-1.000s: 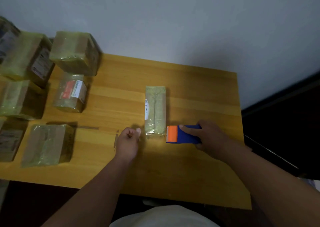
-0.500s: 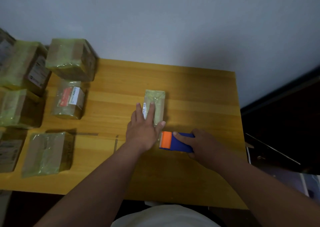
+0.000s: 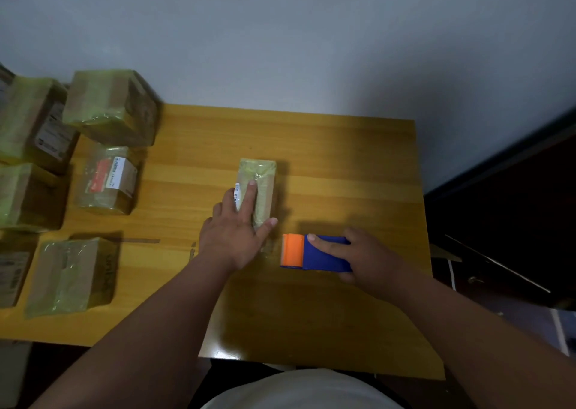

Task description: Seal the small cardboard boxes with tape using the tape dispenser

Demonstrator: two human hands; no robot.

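A narrow taped cardboard box (image 3: 263, 181) lies lengthwise in the middle of the wooden table (image 3: 343, 159). My left hand (image 3: 233, 234) rests flat on its near half, fingers straight and spread along the top. To the right of the box's near end lies the blue tape dispenser (image 3: 318, 252) with its orange head pointing left. My right hand (image 3: 371, 259) grips the blue body, forefinger stretched along its top.
Several taped cardboard boxes crowd the left side, among them one at the back (image 3: 112, 106), one with a red and white label (image 3: 107, 181) and one near the front edge (image 3: 71, 274). Dark furniture (image 3: 514, 221) stands right of the table.
My left hand went from a fist beside the box to lying flat on it, then slid farther along its top. My right hand has kept hold of the dispenser, which stays just right of the box.
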